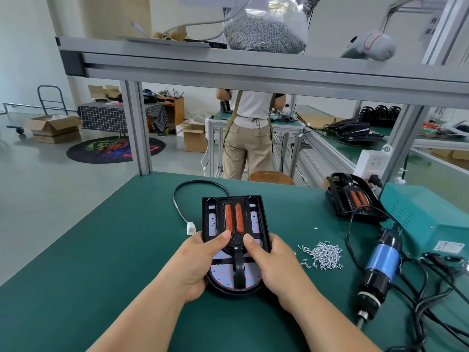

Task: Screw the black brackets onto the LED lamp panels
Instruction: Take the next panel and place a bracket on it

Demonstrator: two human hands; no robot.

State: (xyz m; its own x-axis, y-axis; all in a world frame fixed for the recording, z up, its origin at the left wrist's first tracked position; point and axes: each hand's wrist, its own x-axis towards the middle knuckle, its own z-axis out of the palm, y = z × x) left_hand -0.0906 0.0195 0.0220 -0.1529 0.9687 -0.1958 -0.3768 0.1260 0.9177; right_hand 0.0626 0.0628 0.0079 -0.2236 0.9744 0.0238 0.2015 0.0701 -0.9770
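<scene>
An LED lamp panel (253, 219) in a black housing lies on the green table mat, its white LED board facing up. A black bracket (238, 265) with two orange strips sits on top of it. My left hand (200, 260) grips the panel's left side, thumb pressing the bracket. My right hand (274, 262) grips the right side, thumb also on the bracket. A loose pile of small silver screws (323, 255) lies just right of my right hand. An electric screwdriver (380, 268) with a blue body lies further right.
A second lamp panel (352, 196) stands at the back right beside a teal power box (426, 219) and a power strip (371, 163). Black cables (431, 301) trail along the right edge. A bag of screws (264, 29) sits on the overhead shelf. A person stands beyond the table.
</scene>
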